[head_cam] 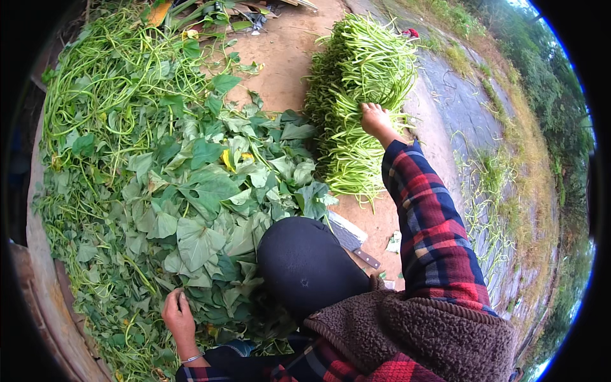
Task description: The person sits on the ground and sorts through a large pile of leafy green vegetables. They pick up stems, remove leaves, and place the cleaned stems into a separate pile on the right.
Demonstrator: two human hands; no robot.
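At the upper right, my right hand [375, 119] rests with curled fingers on a long stack of cut green stems [372, 62]. Its fingertips are partly hidden, so a grip on the stems cannot be told. My left hand [178, 315], wearing a silvery bracelet [193, 357], is low on the left, beside the broad leaves. Thumb and fingers are slightly apart there, with nothing visible between them. A big heap of leafy green vines [205, 191], probably sweet potato, spreads across the left and middle.
A cleaver with a brown handle [366, 258] lies on the bare ground by my dark-clad knee [305, 262], its blade partly covered. Grey sheeting [458, 90] with scattered stems runs along the right. A wooden edge [40, 229] borders the heap's left side.
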